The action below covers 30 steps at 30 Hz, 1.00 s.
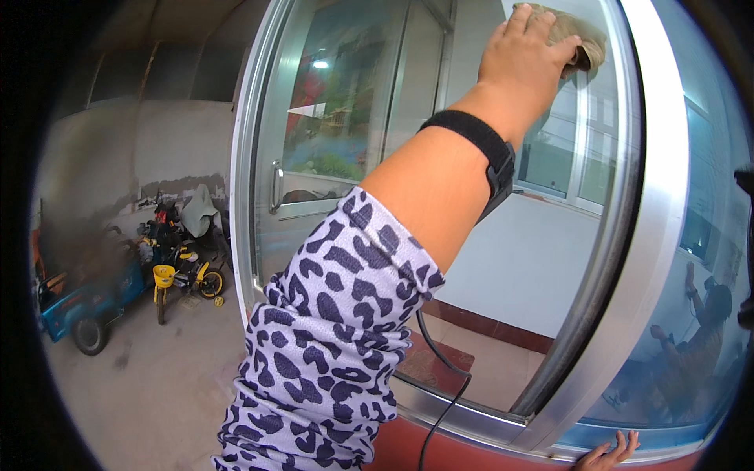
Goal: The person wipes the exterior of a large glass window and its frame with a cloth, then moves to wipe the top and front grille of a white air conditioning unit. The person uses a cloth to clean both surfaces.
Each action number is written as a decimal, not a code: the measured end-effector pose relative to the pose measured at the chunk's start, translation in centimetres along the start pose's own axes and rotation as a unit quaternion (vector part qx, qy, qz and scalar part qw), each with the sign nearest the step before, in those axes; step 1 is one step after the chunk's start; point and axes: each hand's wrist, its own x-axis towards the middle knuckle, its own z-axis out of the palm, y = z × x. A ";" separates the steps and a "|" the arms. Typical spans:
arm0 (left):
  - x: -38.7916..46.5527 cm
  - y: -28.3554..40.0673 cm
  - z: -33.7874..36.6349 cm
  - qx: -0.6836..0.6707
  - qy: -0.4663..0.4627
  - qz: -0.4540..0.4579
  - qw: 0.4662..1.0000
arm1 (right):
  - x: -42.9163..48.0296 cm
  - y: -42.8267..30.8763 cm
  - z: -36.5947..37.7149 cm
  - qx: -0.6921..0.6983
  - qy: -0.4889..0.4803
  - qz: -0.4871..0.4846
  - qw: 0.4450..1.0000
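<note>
My left hand (524,65) is raised high and holds a brown cloth (580,32) flat against the upper part of a glass pane (506,253). Around the wrist sits a black strap (465,132), and a spotted sleeve (330,329) covers the forearm below it. A black cable (439,347) hangs down beside the arm. At the bottom edge, my right hand (609,454) shows only its fingers, apart and with nothing visible in them. It is close to the lower bar of the silver metal frame (642,235); whether it touches the bar I cannot tell.
Right of the frame, a blue reflective pane (654,377) mirrors a person with a raised arm. Behind the glass are a door with a metal handle (276,187) and a red mat (436,359). A small yellow bicycle (188,274) and a blue cargo tricycle (94,306) stand left.
</note>
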 end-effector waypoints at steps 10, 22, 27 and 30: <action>-4.2 -9.4 -3.8 0.067 0.019 -0.076 0.995 | 0.3 -0.4 -0.2 -0.042 0.022 -0.017 0.999; -9.0 -21.2 -7.2 0.107 -0.016 -0.102 0.989 | -0.2 0.4 0.1 -0.083 0.017 -0.010 0.996; -11.6 -26.8 -9.5 0.154 -0.064 -0.115 0.979 | -0.7 0.7 0.1 -0.087 0.002 0.024 0.996; -13.8 -29.1 -10.5 0.158 -0.044 -0.117 0.980 | -1.4 1.9 0.3 -0.099 -0.011 0.062 0.993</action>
